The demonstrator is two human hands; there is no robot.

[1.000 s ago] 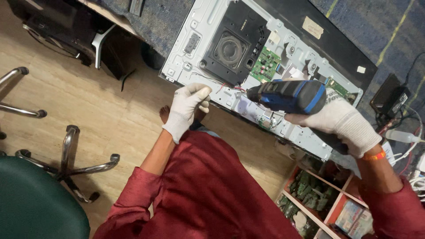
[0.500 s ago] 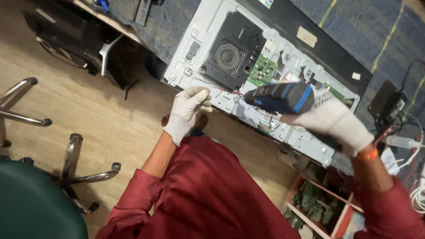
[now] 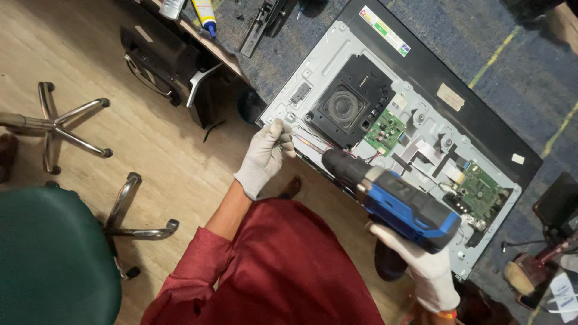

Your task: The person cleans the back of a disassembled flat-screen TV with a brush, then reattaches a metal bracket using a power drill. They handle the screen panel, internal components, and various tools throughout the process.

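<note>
The drill point(image 3: 394, 204) lay across the near edge of the panel point(image 3: 337, 54), its long axis running from the right hand point(image 3: 421, 265) at lower right up and leftward to its dark chuck, which pointed toward the left hand point(image 3: 268, 150). The chuck tip sat just beside the panel's front rim, near the black speaker housing point(image 3: 346, 108); the left hand was the nearer of the two to that spot. Its gloved grip was pinched together on something small at the panel's near-left corner; what it pinched was too small to tell. The right hand's grip was clamped on the drill's handle from beneath, wrist bent, forearm rising from the bottom edge. The left forearm reached straight forward over the red-clad lap. The panel rested back-up on the carpeted bench point(image 3: 530, 72), two green boards point(image 3: 385, 129) exposed.
</note>
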